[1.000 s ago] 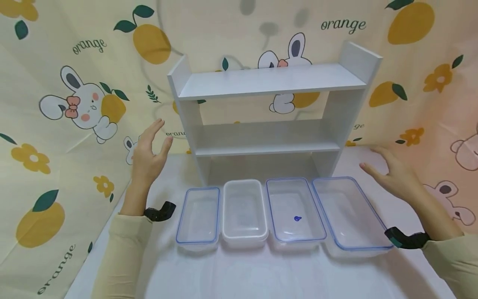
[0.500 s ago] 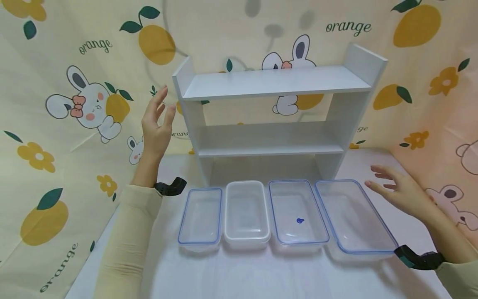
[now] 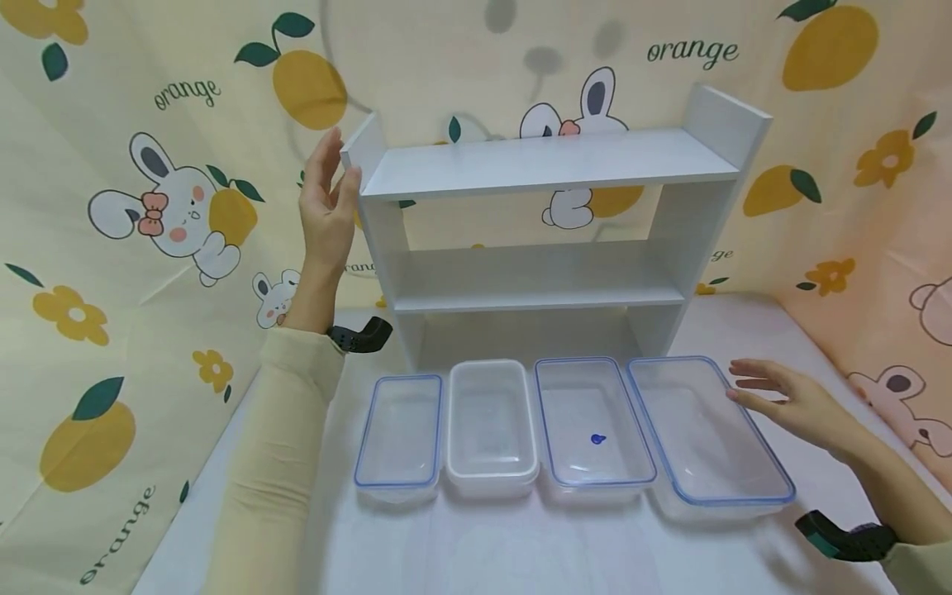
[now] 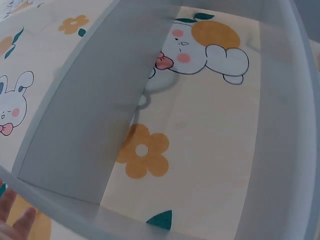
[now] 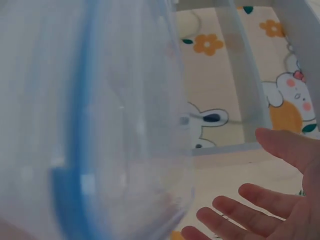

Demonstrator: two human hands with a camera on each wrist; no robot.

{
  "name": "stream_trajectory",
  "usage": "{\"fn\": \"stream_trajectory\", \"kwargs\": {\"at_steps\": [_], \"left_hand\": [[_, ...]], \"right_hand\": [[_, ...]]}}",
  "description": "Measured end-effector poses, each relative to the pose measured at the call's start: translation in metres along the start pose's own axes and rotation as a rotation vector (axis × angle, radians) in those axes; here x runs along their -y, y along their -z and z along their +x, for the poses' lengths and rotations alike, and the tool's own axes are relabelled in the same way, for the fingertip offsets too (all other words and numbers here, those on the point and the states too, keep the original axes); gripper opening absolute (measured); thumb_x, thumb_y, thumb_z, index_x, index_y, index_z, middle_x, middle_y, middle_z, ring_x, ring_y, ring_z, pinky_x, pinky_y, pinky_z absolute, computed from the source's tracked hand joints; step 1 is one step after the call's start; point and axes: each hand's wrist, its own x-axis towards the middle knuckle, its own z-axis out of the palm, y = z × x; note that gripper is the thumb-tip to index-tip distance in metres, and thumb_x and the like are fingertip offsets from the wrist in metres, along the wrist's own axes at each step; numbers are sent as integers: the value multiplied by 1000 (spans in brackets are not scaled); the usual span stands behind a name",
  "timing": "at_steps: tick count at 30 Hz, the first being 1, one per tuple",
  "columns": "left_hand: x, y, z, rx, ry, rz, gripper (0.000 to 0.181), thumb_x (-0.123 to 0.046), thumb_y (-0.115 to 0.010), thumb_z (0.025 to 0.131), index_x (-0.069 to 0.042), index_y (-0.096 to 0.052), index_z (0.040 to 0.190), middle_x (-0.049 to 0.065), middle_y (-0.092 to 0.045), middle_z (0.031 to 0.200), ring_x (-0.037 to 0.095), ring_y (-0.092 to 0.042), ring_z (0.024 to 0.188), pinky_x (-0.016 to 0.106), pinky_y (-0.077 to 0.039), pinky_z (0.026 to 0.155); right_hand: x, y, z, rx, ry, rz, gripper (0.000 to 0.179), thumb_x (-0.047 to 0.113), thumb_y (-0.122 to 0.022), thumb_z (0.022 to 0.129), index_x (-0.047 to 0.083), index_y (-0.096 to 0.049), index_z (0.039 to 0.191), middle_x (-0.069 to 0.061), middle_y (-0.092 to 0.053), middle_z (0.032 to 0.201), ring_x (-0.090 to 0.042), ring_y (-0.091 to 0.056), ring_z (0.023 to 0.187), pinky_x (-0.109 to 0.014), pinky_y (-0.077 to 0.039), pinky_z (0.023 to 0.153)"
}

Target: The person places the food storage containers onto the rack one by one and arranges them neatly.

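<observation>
My left hand (image 3: 327, 202) is raised beside the upper left side panel of a white shelf (image 3: 539, 297), its fingers extended upward; whether they touch the panel I cannot tell. Its fingertips (image 4: 22, 225) show at the lower left of the left wrist view, outside the shelf's edge. My right hand (image 3: 799, 409) hovers by the right rim of the largest blue-rimmed clear container (image 3: 714, 430), holding nothing. In the right wrist view that container's blurred wall (image 5: 135, 125) fills the left side, and the right hand's fingers (image 5: 250, 215) are spread apart from it.
Left of the largest container stand a blue-rimmed container (image 3: 595, 405) with a small blue mark, a white-lidded one (image 3: 492, 421) and a smaller blue-rimmed one (image 3: 399, 430). All line up before the shelf on a white tabletop (image 3: 476, 545). A printed cloth (image 3: 171, 330) hangs around.
My left hand has risen and moved right to the shelf's upper left side. My right hand has come lower, near the largest container's rim. The containers and shelf stay put.
</observation>
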Motion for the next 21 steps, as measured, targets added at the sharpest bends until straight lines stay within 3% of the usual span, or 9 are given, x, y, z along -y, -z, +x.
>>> {"fn": "stream_trajectory", "kwargs": {"at_steps": [2, 4, 5, 7, 9, 11, 14, 17, 21], "left_hand": [[2, -2, 2, 0, -3, -33, 52, -9, -48, 96, -3, -35, 146, 11, -36, 155, 19, -35, 144, 31, -32, 118], [3, -4, 3, 5, -1, -36, 51, -10, -48, 97, -5, -36, 146, 9, -37, 155, 19, -36, 143, 32, -33, 117], [3, -4, 3, 8, -3, -35, 51, -11, -48, 97, -6, -36, 146, 8, -37, 154, 21, -37, 143, 32, -33, 117], [4, -5, 2, 12, -4, -26, 50, -11, -48, 97, -7, -37, 146, 6, -38, 154, 21, -37, 142, 32, -33, 117], [5, -6, 2, 10, -7, -24, 48, -11, -47, 97, -6, -39, 144, 5, -38, 154, 19, -36, 143, 31, -32, 117], [5, -7, 2, 5, -14, -43, 45, -8, -47, 97, -3, -41, 141, 6, -38, 154, 18, -35, 144, 31, -31, 118], [6, -7, 2, -2, -26, -49, 39, -7, -47, 97, -1, -44, 135, 6, -38, 155, 15, -34, 145, 31, -31, 118], [8, -8, 2, 5, -41, -27, 36, -9, -47, 97, -2, -45, 133, 6, -39, 153, 15, -37, 143, 31, -32, 118], [10, -10, 3, 23, -50, -1, 35, -11, -46, 98, -2, -45, 132, 5, -40, 152, 15, -39, 141, 31, -34, 116]], "right_hand": [[-4, -2, -1, 25, -28, 2, 58, 26, -63, 92, -3, -43, 138, 6, -64, 122, 32, -35, 92, -19, -48, 70], [-8, -5, -3, 44, -52, 11, 61, 27, -62, 92, -5, -41, 139, -21, -59, 129, 31, -36, 90, -25, -51, 71], [-11, -6, -4, 55, -67, 25, 62, 27, -62, 92, -6, -39, 140, -20, -61, 128, 31, -37, 90, -25, -52, 71], [-18, -8, -7, 80, -92, 57, 63, 27, -61, 93, -8, -37, 140, 5, -67, 119, 30, -39, 88, -26, -52, 71], [-24, -9, -10, 113, -123, 103, 64, 25, -60, 93, -11, -35, 139, 29, -60, 106, 27, -44, 87, -22, -51, 70], [-30, -10, -13, 159, -157, 151, 64, 25, -58, 95, -13, -33, 140, 35, -54, 105, 25, -47, 87, -21, -51, 70], [-35, -9, -15, 241, -222, 193, 67, 28, -54, 97, -15, -29, 141, -3, -67, 121, 22, -50, 87, -34, -56, 79], [-38, -7, -13, 325, -296, 196, 71, 35, -50, 98, -16, -27, 142, -35, -49, 136, 11, -58, 94, -50, -52, 90], [-43, -3, -13, 401, -352, 228, 73, 37, -48, 99, -20, -27, 139, -32, -52, 135, -3, -62, 103, -53, -48, 95]]}}
